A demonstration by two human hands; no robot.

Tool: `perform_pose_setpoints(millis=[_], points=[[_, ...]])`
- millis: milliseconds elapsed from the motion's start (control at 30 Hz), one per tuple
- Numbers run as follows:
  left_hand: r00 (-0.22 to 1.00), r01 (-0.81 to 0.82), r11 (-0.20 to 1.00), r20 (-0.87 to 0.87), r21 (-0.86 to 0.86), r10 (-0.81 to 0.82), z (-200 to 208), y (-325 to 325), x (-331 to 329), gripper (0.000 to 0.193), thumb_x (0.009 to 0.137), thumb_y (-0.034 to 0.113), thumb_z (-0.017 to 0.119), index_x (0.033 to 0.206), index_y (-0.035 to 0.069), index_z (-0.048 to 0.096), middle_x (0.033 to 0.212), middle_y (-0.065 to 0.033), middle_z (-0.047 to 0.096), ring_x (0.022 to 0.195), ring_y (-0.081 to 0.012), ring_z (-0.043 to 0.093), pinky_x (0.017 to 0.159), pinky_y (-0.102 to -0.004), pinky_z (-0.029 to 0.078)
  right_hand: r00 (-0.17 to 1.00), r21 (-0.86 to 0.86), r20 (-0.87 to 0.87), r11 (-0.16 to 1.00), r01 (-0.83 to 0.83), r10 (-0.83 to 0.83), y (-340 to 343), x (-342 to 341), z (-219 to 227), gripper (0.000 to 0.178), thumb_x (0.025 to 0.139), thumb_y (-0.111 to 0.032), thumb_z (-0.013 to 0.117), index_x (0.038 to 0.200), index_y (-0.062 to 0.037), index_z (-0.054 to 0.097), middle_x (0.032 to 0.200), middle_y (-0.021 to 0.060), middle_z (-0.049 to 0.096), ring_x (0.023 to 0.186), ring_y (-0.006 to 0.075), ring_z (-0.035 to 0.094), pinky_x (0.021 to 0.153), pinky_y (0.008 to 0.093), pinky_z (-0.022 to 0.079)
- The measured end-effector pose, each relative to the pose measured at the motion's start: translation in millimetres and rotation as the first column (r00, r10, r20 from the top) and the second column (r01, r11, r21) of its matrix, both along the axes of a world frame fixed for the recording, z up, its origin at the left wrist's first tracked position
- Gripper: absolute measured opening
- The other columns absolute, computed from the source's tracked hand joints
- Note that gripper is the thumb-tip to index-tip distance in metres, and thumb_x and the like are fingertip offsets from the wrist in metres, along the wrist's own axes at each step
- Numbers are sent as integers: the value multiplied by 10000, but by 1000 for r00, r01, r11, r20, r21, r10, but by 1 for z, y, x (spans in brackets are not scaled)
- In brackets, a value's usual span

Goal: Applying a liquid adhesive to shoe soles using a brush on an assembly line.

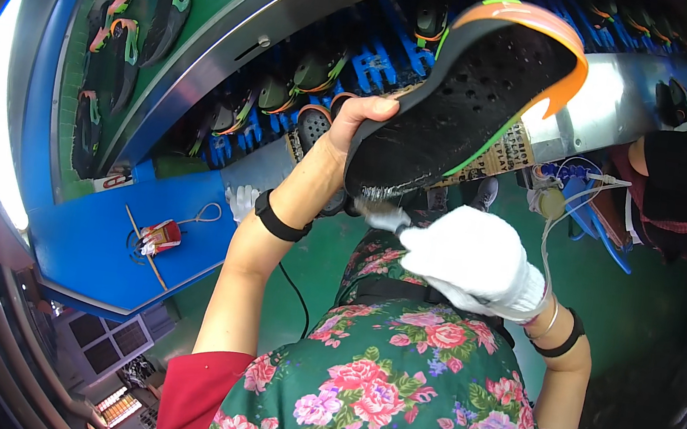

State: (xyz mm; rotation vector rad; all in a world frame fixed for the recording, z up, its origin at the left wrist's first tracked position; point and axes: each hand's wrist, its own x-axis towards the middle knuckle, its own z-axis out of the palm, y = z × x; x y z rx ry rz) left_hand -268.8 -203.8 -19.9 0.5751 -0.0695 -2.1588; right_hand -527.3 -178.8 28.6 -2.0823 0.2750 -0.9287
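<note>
- Left hand [353, 126], bare: closed around the heel edge of a black sole [470, 93]. Thumb tip shows on the upper side near the rim; the other fingers are hidden behind the sole.
- Sole: held up in front of the chest, tilted, toe end pointing up and away from the grip. Black perforated face toward the camera; orange rim at the toe, thin green line along the far edge.
- Whitish smear on the sole's lower edge, just beside the left grip on the right-hand side.
- Right hand [475, 261], in a white glove: curled shut just below the sole's heel. A small brush [378, 212] sticks out of the fist toward the left hand; its tip touches or nearly touches the smeared edge. Cannot tell which.
- Black band on each wrist: left [278, 219], right [558, 337].
- Apron [391, 383], floral green and pink, below both hands; red sleeves at its sides.
- Beyond the grip, up and left: metal-edged conveyor [235, 47] with a green belt carrying more soles [129, 42] with orange and green trim.
- Between the conveyor and the left hand: blue racks [379, 64] holding dark shoe parts.
- Left of the left forearm, well apart: blue table [100, 245] with a small red tool [161, 235] and a stick on it.
- Right of the right hand: another person in a dark cap [681, 187], with thin tubing [577, 200] near them.
</note>
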Motion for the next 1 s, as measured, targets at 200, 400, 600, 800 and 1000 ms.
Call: perform_pose_setpoints(millis=[200, 400, 600, 800, 1000], points=[[993, 13, 997, -114, -82, -22, -2, -5, 1, 614, 858, 243, 683, 1401, -22, 568, 1311, -231, 662, 1120, -337, 699, 1040, -435, 538, 986, 179, 48, 972, 151, -162, -19, 6, 2, 234, 697, -19, 864, 906, -92, 790, 938, 99, 780, 786, 245, 723, 704, 341, 559], [999, -21, 998, -29, -59, 19, -16, -6, 6, 611, 886, 266, 658, 1409, -33, 557, 1324, -248, 652, 1134, -358, 695, 1052, -466, 533, 964, 443, 10, 865, 235, -267, -13, 15, 5, 152, 729, 29, 823, 847, -45, 762, 930, 146, 766, 842, 238, 729, 757, 363, 571], [971, -139, 976, -170, 168, 167, -12, 17, -23, 625, 1032, 488, 496, 1433, 10, 541, 1333, -213, 655, 1166, -334, 680, 1057, -478, 527, 963, 601, -43, 763, 238, -267, -25, -5, 4, 190, 778, 22, 813, 957, -33, 781, 972, 153, 768, 889, 230, 742, 813, 340, 586], [978, -132, 989, -156, 69, 141, -9, 56, -39, 715, 1016, 582, 467, 1462, 26, 517, 1364, -225, 627, 1197, -365, 662, 1041, -552, 528, 821, -64, -66, 824, 563, -567, -77, 10, 16, 190, 755, 27, 817, 926, -48, 783, 992, 113, 776, 901, 225, 729, 818, 344, 561], [939, -296, 954, -198, -52, 281, 11, 68, -13, 879, 964, 665, 498, 1582, 60, 338, 1535, -263, 446, 1342, -437, 530, 1064, -636, 484, 987, 482, 69, 871, 95, -146, -50, 12, 18, 169, 746, 25, 826, 899, -26, 775, 960, 127, 770, 842, 214, 720, 777, 333, 564]])
